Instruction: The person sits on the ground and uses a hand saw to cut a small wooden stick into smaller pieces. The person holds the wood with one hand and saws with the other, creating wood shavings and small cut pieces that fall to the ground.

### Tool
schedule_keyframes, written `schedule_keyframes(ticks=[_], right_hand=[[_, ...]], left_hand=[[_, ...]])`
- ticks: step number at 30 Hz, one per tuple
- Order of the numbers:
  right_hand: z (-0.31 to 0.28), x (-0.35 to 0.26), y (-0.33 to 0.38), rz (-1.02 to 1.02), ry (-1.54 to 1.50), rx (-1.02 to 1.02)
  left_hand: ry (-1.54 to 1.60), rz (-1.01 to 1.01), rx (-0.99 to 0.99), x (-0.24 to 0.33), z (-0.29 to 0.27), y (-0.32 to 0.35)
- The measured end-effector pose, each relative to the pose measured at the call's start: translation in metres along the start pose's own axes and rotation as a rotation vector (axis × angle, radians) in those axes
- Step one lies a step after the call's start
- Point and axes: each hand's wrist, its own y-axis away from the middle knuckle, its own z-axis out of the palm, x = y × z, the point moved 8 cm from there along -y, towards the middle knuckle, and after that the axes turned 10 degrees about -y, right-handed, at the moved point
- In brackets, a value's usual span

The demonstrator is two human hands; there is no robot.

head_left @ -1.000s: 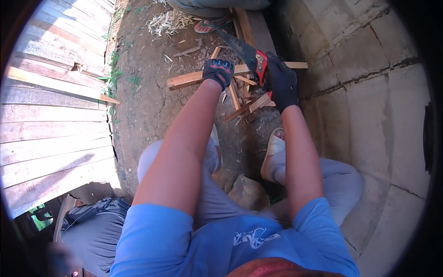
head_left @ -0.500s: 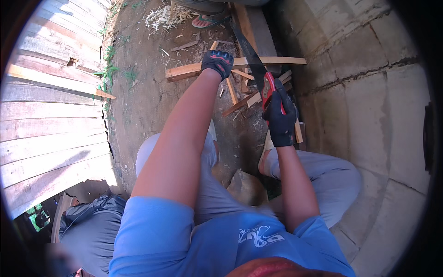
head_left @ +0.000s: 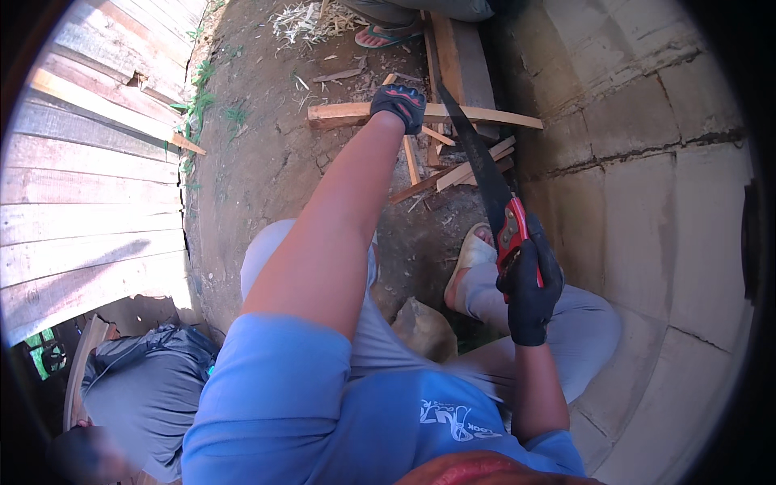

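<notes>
My left hand (head_left: pixel 399 107), in a black glove with red trim, is closed on a long strip of wood (head_left: pixel 335 115) and presses it down. That strip lies crosswise, its right part reaching toward the block wall. In my right hand (head_left: pixel 532 279), also in a black glove, is a handsaw (head_left: pixel 485 171) held by its red handle. Its dark blade slants away and to the left, with its far part crossing the strip just right of my left hand. Whether the teeth are cutting into the wood cannot be made out.
Loose wood offcuts (head_left: pixel 477 168) lie under and near the strip. A thick beam (head_left: pixel 473 73) runs away along the block wall (head_left: pixel 638 210). Ahead are pale shavings (head_left: pixel 303 24) and another person's sandalled foot (head_left: pixel 388 35). A stone (head_left: pixel 424 327) sits between my legs; another person is at lower left.
My right hand has pulled the saw back toward me and slightly right, so more of the blade lies on my side of the strip. My left hand keeps its hold on the wood.
</notes>
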Motion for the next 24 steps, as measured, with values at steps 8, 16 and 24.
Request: schedule_keyframes(ticks=[8,16,24], right_hand=[[0.026,0.009,-0.037,-0.175,-0.063,0.005],[0.118,0.037,-0.144,-0.323,-0.012,0.054],[0.121,0.065,-0.196,-0.184,-0.248,0.065]], left_hand=[[-0.036,-0.067,0.098,0.008,0.003,0.004],[-0.109,-0.061,0.176,0.007,0.006,0.01],[-0.063,-0.039,0.147,0.007,0.005,0.012]])
